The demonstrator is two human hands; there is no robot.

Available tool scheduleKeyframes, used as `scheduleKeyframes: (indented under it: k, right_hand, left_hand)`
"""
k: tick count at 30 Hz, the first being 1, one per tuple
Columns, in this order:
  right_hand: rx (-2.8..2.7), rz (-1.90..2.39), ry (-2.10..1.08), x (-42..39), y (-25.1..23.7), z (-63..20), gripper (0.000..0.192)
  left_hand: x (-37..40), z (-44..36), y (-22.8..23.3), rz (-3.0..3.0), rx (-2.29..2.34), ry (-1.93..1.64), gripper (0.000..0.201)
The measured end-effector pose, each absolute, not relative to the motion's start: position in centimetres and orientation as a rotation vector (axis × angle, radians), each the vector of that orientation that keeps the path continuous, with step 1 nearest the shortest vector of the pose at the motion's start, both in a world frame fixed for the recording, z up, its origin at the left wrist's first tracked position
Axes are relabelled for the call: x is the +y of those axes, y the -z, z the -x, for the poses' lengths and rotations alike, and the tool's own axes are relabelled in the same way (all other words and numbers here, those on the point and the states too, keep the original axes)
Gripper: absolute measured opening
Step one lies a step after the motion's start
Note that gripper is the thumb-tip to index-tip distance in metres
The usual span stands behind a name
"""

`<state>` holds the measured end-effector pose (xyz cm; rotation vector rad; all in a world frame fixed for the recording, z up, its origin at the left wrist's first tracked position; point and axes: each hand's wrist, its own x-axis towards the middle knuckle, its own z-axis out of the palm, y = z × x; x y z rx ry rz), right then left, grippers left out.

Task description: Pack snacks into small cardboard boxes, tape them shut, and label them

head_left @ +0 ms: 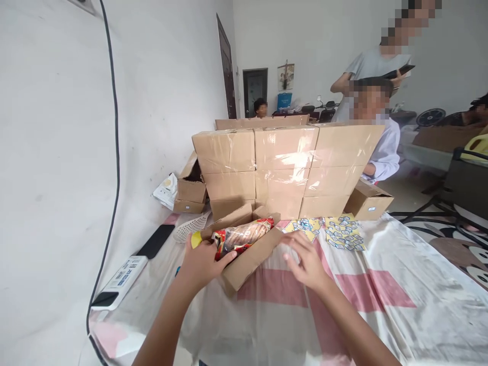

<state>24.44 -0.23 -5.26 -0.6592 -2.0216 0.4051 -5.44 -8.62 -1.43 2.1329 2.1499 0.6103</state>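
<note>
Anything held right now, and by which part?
Left hand is at the near end of the open box and packet; which it grips, I can't tell. Right hand holds nothing.

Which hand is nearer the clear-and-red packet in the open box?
Left. The left hand is at the left end of the packet; the right hand is apart, to its right.

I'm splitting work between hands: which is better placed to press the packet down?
Probably the left hand: it lies over one end of the packet in the open box. The right hand hovers open beside the other end.
</note>
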Motion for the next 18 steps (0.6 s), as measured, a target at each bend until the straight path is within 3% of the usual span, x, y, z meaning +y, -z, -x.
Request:
scheduleKeyframes:
  k: [5,9,13,15,18]
  right_hand:
    - [-1.387,1.014,-1.077,6.2,5.7,-23.3,0.050]
    - [-1.420,0.917,-1.309,9.3,5.2,-21.8,0.056]
    - [-1.358,0.736,-1.526,7.9,4.9,-21.7,0.071]
    - [-1.286,0.715,-1.543,6.6,5.0,-22.0,0.082]
    - [-1.231,0.782,-1.394,5.2,5.5,-22.6,0.088]
  left_hand:
    - [-6.4,4.6,3.6,-2.236,1.931,-0.785,0.046]
    - [-5.9,6.1,4.2,-2.186,1.809,-0.817,0.028]
    - [-7.0,7.6,4.2,-2.126,1.652,-0.828,0.028]
    - [-7.5,7.6,4.5,-2.096,1.611,-0.859,0.036]
    - [-7.9,6.9,5.8,-1.970,1.593,-1.053,0.076]
